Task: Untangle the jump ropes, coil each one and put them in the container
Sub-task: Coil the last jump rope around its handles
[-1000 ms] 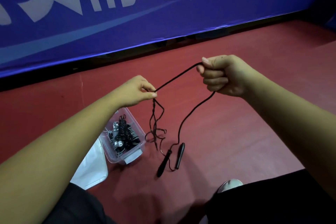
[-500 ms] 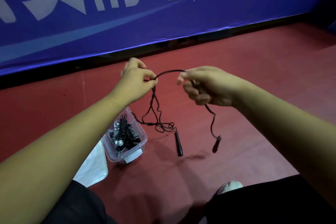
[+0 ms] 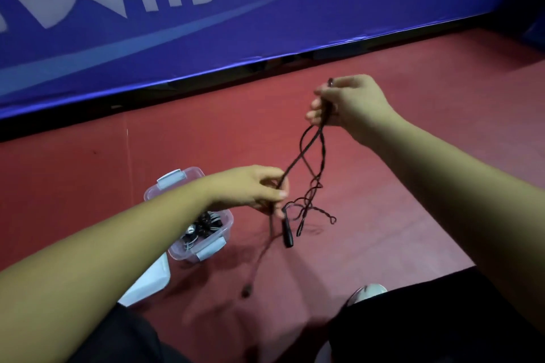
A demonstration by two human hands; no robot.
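On the red floor (image 3: pixel 383 186), the clear container (image 3: pixel 219 231) already holds some coiled ropes (image 3: pixel 203 224), so part of the job looks done. The raised right hand (image 3: pixel 351 103) and lower left hand (image 3: pixel 250 186) each clamp one black jump rope (image 3: pixel 303 150), which hangs in twisted loops above the floor beside the container. It is not yet untangled, coiled or stowed.

The jump rope (image 3: pixel 288 233) is thin, dark, matt cord. The container (image 3: pixel 227 222) is clear glossy plastic. The red floor (image 3: pixel 383 200) looks matt, the far banner (image 3: pixel 265 23) faintly shiny.
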